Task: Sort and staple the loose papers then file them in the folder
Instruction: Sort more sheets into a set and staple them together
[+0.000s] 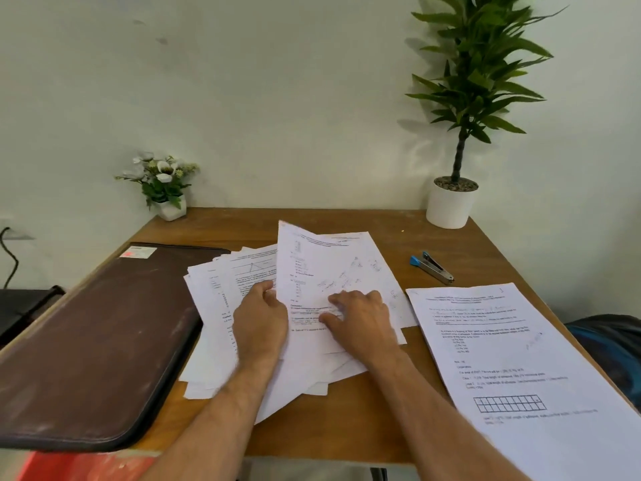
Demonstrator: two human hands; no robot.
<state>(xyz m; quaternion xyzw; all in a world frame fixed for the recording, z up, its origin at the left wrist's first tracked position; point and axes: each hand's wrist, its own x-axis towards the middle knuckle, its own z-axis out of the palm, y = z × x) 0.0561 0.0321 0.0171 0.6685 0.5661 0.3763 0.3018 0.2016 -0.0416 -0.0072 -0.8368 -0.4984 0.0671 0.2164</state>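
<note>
2 bare forearms reach in from the near edge toward the middle of the wooden surface (381, 428). The left hand (260, 321) lies on a loose heap of printed papers (222, 328), and its fingers (268, 289) curl around the left edge of a raised sheet (326, 265), pinching it so the sheet tilts up toward the far side. The right hand (364, 321) rests on the lower part of that same sheet, fingers spread and fairly straight, pressing the paper down rather than gripping it.

The heap fans out under both hands, its sheets askew and overlapping, with corners sticking out toward the near edge. Left of the heap, touching or slightly overlapped by its edge, lies a closed dark brown folder (97, 341) with a small label near its far corner; its near end hangs over the surface's edge. On the right, apart from the heap, a separate sheet or set of sheets (520, 369) lies flat, printed with text and a small grid, running off the near right corner. Beyond it, far right of the heap, a stapler (432, 267) with a blue end lies on the bare wood.

At the far edge stand a small white pot of white flowers (163, 185) on the left and a tall green plant in a white pot (451, 206) on the right, both against a pale wall.
</note>
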